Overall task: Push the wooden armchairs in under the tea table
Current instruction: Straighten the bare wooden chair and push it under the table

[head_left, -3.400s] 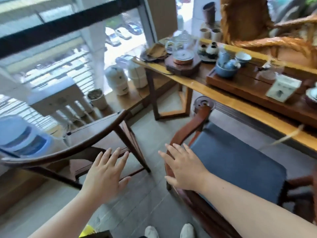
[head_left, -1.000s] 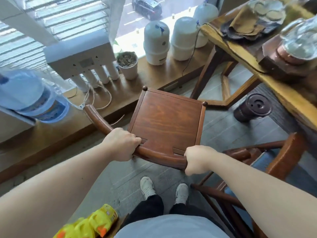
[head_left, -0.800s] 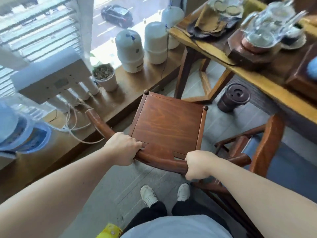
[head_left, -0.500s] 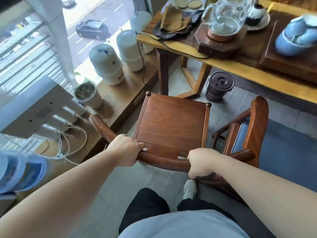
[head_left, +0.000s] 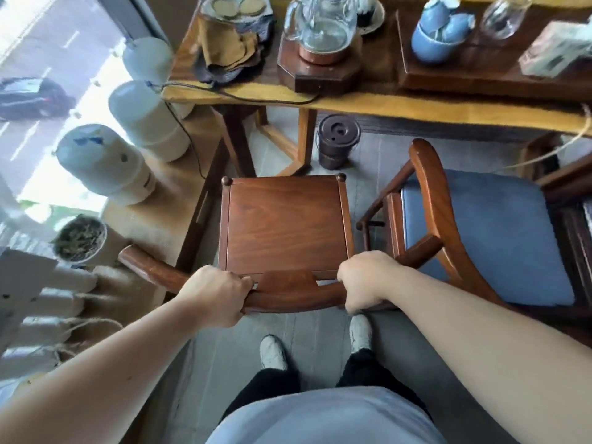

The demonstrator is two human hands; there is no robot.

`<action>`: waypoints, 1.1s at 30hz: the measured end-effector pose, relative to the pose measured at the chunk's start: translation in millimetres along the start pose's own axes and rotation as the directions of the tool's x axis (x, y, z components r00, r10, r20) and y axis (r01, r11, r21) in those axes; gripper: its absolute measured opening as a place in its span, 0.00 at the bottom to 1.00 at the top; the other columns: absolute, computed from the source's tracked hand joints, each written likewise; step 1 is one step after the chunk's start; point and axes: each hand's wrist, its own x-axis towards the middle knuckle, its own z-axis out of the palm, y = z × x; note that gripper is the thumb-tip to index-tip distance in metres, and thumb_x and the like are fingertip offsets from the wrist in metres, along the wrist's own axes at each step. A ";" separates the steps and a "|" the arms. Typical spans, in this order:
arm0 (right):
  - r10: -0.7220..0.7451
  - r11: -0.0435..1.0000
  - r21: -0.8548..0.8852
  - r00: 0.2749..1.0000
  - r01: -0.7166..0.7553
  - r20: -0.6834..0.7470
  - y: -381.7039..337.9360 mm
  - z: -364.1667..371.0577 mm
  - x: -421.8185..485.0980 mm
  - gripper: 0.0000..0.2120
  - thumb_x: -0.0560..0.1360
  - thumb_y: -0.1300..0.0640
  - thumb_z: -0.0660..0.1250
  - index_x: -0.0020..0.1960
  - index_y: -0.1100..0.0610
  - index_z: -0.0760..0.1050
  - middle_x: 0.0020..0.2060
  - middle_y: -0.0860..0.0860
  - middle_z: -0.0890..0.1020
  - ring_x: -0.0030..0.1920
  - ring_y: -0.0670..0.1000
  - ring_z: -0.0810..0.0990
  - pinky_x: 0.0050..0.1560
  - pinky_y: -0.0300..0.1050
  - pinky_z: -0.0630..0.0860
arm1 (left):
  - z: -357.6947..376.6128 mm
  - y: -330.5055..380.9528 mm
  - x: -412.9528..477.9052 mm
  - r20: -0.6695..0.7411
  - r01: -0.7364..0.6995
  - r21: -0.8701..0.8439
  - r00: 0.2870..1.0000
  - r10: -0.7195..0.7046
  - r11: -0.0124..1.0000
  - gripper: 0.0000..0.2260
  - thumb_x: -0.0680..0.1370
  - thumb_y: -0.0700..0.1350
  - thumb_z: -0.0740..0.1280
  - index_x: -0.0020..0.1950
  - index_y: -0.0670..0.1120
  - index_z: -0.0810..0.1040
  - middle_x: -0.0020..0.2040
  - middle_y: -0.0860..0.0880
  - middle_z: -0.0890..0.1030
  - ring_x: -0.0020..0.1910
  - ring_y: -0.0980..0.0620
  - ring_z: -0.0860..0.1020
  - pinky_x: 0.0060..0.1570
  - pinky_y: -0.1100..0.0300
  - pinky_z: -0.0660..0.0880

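Note:
A bare wooden armchair (head_left: 285, 224) stands in front of me, its seat facing the tea table (head_left: 384, 105). My left hand (head_left: 217, 293) and my right hand (head_left: 365, 278) both grip its curved back rail. The seat's front edge sits just short of the table's edge, near the table's left leg frame. A second armchair with a blue cushion (head_left: 480, 232) stands close on the right, its arm almost touching my right hand.
A dark lidded bucket (head_left: 338, 141) stands on the floor under the table, ahead of the chair. White water tanks (head_left: 128, 136) and a potted plant (head_left: 80, 238) line the wooden ledge on the left. A glass kettle (head_left: 322, 24) and blue cups (head_left: 439, 33) rest on the table.
Both hands have taken hold of the bare chair's back rail. The chair has turned to face the table and moved closer to it, ending beside the cushioned chair.

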 end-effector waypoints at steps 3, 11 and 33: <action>0.028 0.998 0.050 1.000 -0.027 -0.003 -14.7 2.1 3.2 0.16 0.61 0.45 0.68 0.45 0.52 0.79 0.40 0.50 0.82 0.44 0.57 0.80 0.45 0.49 0.78 | -4.6 -17.6 -0.8 0.008 -0.029 0.063 1.000 0.028 0.998 0.15 0.71 0.50 0.60 0.58 0.52 0.72 0.44 0.52 0.81 0.40 0.47 0.80 0.32 0.58 0.67; 0.079 0.990 0.119 0.996 -0.074 -0.036 -21.4 15.4 -6.2 0.08 0.62 0.48 0.67 0.38 0.50 0.74 0.34 0.47 0.79 0.39 0.54 0.79 0.42 0.47 0.77 | -11.7 -24.3 3.9 0.030 -0.107 0.062 0.994 0.105 0.992 0.13 0.71 0.47 0.59 0.55 0.52 0.72 0.41 0.52 0.81 0.37 0.46 0.79 0.35 0.57 0.73; 0.074 0.989 0.131 0.996 -0.067 -0.048 5.2 30.4 -32.0 0.08 0.64 0.48 0.66 0.35 0.50 0.69 0.34 0.47 0.76 0.39 0.55 0.78 0.40 0.47 0.74 | -32.0 7.5 24.6 0.045 -0.139 0.045 0.989 0.137 0.989 0.07 0.70 0.46 0.59 0.46 0.53 0.73 0.35 0.54 0.74 0.34 0.49 0.75 0.34 0.58 0.70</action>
